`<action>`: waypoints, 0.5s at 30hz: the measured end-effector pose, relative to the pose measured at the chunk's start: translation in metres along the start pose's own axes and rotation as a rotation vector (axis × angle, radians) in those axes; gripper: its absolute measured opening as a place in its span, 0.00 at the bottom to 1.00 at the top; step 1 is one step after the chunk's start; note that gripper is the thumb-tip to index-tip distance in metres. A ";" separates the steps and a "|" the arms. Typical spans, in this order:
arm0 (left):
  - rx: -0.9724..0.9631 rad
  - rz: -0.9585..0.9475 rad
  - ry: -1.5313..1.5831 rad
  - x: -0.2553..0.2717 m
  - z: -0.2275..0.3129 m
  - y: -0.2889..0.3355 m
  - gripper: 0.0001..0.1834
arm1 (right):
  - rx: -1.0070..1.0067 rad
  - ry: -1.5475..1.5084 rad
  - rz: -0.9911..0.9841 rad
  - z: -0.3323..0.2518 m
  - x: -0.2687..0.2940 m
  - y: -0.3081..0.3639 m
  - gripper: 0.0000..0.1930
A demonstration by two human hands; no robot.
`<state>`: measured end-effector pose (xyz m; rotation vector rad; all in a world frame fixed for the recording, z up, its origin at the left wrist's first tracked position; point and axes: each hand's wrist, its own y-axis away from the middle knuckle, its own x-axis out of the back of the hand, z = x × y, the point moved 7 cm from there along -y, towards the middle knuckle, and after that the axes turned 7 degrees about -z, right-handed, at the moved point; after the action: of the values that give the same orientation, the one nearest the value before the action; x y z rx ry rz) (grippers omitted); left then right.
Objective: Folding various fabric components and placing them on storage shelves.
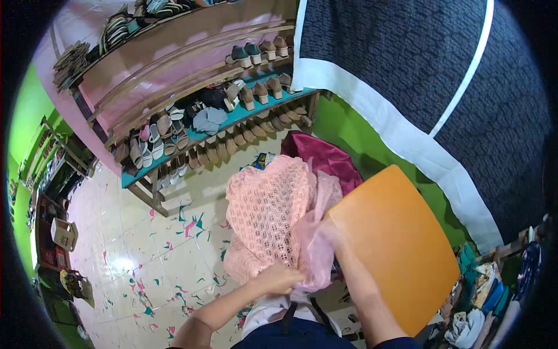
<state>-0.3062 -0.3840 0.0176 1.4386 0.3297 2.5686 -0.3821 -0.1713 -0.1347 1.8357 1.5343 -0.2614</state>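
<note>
A large bundle of peach-pink openwork fabric lies in front of me, bunched and folded. Along its right side runs a thin, sheer pink fabric. My left hand is closed at the near end of the bundle, its fingers pinching the sheer fabric's edge. Farther up, my right hand is at the sheer fabric, beside the orange tabletop's left corner. Motion smears its fingers, so their grip does not show. Shiny maroon fabric lies behind the bundle, partly covered by it.
An orange tabletop stands close on my right. Behind is a wooden shoe rack with several rows of sandals and heels. Pink and green scraps litter the tiled floor. Dark cloth with white trim hangs at right, above piled fabrics.
</note>
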 end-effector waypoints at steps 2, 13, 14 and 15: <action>-0.016 0.001 -0.011 -0.020 0.018 0.000 0.26 | -0.008 0.191 0.062 0.021 0.021 0.011 0.18; 0.126 0.246 0.350 -0.032 0.042 0.047 0.44 | 0.281 0.654 0.178 -0.027 -0.124 0.127 0.11; 0.180 0.243 0.575 -0.036 0.030 0.049 0.44 | 0.558 0.932 0.230 -0.042 -0.139 0.142 0.10; 0.135 0.375 0.527 -0.023 0.023 0.056 0.40 | 0.834 1.209 0.282 -0.050 -0.159 0.160 0.08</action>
<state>-0.2769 -0.4414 0.0264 0.8969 0.3311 3.2755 -0.2919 -0.2688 0.0549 3.1657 2.0188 0.5503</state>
